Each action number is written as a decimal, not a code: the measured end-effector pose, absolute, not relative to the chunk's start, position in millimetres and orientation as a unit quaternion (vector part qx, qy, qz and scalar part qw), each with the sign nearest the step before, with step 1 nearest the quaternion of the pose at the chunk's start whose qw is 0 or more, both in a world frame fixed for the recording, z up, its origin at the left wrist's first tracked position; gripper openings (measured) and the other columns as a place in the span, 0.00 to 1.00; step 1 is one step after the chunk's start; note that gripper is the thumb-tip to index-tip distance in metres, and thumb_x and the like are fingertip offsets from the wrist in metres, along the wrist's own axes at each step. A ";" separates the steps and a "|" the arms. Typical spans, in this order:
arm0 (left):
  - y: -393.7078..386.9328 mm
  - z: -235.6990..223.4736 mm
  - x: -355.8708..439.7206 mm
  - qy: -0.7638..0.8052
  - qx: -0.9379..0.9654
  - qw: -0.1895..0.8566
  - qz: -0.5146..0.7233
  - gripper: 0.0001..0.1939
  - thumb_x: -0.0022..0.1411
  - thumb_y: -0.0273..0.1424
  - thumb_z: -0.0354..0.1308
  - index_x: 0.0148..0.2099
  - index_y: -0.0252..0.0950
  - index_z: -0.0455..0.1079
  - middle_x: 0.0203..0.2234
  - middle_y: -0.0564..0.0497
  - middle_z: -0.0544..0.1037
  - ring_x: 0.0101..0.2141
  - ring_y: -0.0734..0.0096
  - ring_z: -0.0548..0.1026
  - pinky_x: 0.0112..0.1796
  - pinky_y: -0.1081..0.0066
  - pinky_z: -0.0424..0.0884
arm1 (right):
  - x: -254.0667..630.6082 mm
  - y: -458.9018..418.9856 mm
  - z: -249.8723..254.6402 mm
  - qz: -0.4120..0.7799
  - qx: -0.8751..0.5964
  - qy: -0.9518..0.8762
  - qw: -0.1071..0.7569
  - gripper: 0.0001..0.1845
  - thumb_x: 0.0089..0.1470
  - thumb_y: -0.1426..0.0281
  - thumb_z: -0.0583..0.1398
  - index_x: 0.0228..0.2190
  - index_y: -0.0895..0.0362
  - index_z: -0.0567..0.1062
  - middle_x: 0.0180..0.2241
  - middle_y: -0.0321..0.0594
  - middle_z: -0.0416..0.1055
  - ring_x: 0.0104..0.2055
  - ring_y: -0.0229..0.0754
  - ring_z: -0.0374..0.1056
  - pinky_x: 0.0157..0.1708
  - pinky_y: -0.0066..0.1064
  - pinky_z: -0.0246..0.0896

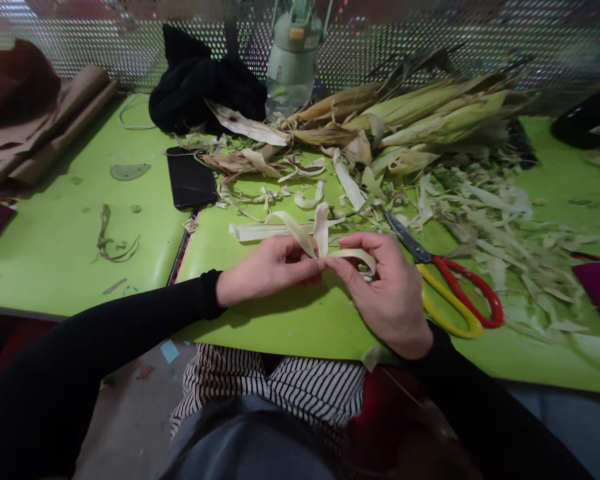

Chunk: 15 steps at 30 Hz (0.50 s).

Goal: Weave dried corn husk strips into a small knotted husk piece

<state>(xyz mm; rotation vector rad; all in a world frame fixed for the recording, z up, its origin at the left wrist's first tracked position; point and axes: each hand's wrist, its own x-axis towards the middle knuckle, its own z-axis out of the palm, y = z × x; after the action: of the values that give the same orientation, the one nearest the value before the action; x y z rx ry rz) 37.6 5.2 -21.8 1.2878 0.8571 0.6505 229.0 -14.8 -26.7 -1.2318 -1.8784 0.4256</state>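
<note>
Between my two hands is a small bundle of pale corn husk strips (321, 230), its loops fanning outward from where the fingertips meet. My left hand (275, 268) pinches the base of the strips from the left. Thumb and fingers of my right hand (383, 287) close on the same base from the right, a curled strip lying along them. Just right of that hand lie scissors (433, 259) with one red and one yellow handle, blades toward the back. A flat husk piece (253, 232) rests on the table behind my left hand.
Whole corn husks (430, 117) are heaped at the back, with shredded husk scraps (515, 233) on the right. A phone (191, 177), a black cloth (207, 90), a green bottle (294, 63) and brown paper (40, 123) lie or stand on the green table (145, 257).
</note>
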 end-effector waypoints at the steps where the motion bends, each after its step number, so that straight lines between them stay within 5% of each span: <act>1: 5.8 -21.4 37.9 0.380 0.552 0.681 0.296 0.11 0.64 0.34 0.63 0.36 0.29 0.72 0.27 0.49 0.78 0.28 0.75 0.75 0.34 0.72 0.72 | 229.1 -14.8 -27.1 0.173 -0.500 -0.738 0.418 0.10 0.58 0.65 0.66 0.41 0.52 0.75 0.37 0.38 0.79 0.31 0.41 0.74 0.30 0.32 0.69; 5: 7.5 -20.8 38.1 0.367 0.511 0.722 0.290 0.09 0.66 0.30 0.60 0.35 0.28 0.73 0.27 0.49 0.79 0.28 0.78 0.75 0.35 0.73 0.73 | 230.4 -14.4 -26.8 0.166 -0.469 -0.756 0.426 0.07 0.58 0.68 0.65 0.40 0.51 0.77 0.36 0.38 0.79 0.34 0.43 0.75 0.34 0.36 0.71; 9: 8.4 -22.8 38.0 0.359 0.527 0.730 0.247 0.11 0.58 0.33 0.68 0.33 0.29 0.74 0.24 0.51 0.76 0.24 0.79 0.71 0.27 0.77 0.68 | 231.7 -11.8 -25.3 0.152 -0.380 -0.824 0.392 0.07 0.60 0.71 0.64 0.39 0.48 0.80 0.37 0.38 0.79 0.39 0.45 0.75 0.39 0.40 0.72; 15: 4.1 -16.7 38.0 0.348 0.625 0.648 0.260 0.07 0.58 0.29 0.66 0.37 0.31 0.74 0.25 0.55 0.73 0.27 0.79 0.68 0.30 0.76 0.67 | 232.4 -10.6 -27.1 0.124 -0.388 -0.834 0.373 0.10 0.61 0.70 0.62 0.40 0.47 0.82 0.36 0.40 0.77 0.38 0.45 0.75 0.38 0.39 0.72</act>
<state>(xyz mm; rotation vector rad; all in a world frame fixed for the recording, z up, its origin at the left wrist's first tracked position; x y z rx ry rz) 38.0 4.1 -16.7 1.4215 0.7915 0.5905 232.4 -10.6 -27.1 -0.9929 -2.1352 0.3171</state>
